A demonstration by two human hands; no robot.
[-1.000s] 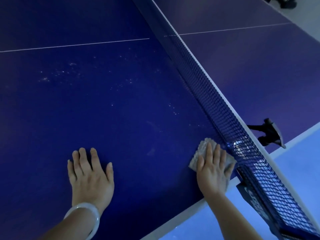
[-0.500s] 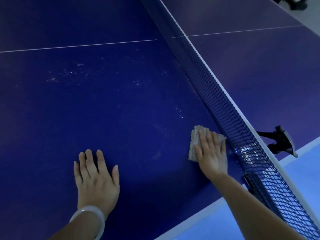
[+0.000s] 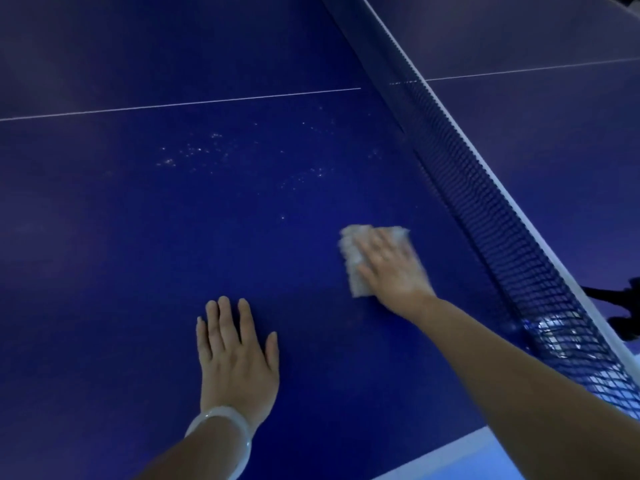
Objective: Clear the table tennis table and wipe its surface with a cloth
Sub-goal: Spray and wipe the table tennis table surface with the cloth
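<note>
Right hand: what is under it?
Under the right hand lies a pale cloth, pressed flat on the blue table. Its edges show past the fingers; the part beneath the palm is covered.

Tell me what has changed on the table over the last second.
The right hand has slid the cloth away from the table's near edge, along the net, toward the white specks. The left hand stays flat on the table; the specks remain unwiped.

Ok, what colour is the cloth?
Pale grey-white cloth, under the right hand; head view.
</note>
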